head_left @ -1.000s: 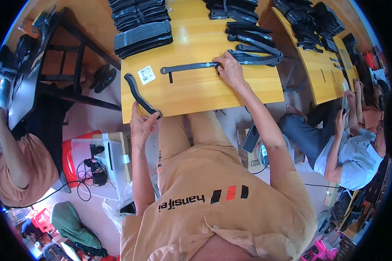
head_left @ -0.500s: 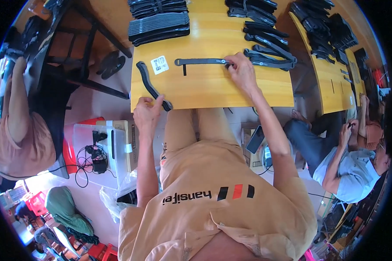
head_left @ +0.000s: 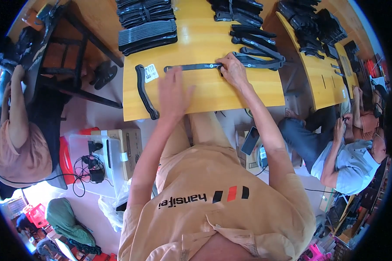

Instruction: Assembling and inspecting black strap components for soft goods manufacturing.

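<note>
Strap (head_left: 199, 67) runs sideways, rounded end left; right hand (head_left: 234, 72) pinches it; left hand (head_left: 173, 95) blurred, unclenched.

A badly blurred left grip (head_left: 174, 94)

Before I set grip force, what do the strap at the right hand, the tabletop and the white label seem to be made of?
Strap: probably woven fabric; dark grey, matt, thin and flat, though rubber isn't ruled out.
Tabletop: wood or wood-look laminate; yellow, faint grain lines, glossy patch of reflected light.
White label: likely paper; flat with dark print, though plastic film is possible.
</note>
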Motion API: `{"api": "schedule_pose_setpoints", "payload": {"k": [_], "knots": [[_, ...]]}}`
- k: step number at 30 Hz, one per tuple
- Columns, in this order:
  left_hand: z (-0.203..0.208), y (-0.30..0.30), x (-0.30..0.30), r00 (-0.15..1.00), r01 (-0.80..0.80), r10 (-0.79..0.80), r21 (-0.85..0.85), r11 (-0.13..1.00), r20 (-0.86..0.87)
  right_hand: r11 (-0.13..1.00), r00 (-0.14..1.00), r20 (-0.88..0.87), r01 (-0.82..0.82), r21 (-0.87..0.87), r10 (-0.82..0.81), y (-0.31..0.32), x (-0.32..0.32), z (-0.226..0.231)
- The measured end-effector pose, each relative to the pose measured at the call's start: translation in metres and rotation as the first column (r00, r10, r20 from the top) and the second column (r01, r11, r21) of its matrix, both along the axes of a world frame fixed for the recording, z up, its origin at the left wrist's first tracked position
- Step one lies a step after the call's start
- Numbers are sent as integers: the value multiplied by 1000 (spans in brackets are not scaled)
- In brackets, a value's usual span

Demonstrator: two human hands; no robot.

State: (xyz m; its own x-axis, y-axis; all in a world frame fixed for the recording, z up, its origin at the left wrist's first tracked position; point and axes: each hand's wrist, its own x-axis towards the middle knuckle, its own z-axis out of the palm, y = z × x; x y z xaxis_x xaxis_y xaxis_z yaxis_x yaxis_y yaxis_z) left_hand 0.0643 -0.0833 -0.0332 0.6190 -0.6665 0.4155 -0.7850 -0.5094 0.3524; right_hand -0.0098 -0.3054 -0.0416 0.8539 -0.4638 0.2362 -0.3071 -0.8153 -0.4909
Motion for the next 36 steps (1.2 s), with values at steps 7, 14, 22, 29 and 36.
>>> {"api": "schedule_pose_setpoints", "payload": {"k": [7, 14, 22, 29, 36], "knots": [[-37, -61, -7, 995, 101, -96, 173, 980, -39, 995, 995, -58, -74, 72, 78, -9, 12, 3], [-43, -65, -8, 995, 100, -99, 177, 979, -17, 961, 939, -205, -275, 43, 278, -34, 29, 4], [-24, -65, -22, 985, 168, -170, 106, 980, 4, 881, 881, -198, -359, 309, 429, -49, 36, 12], [-30, -82, -35, 973, 232, -231, 75, 970, -11, 845, 819, -264, -419, 333, 510, -58, 47, 6], [-33, -84, -34, 974, 226, -225, 60, 972, -26, 836, 820, -198, -486, 257, 537, -52, 42, 9]]}}
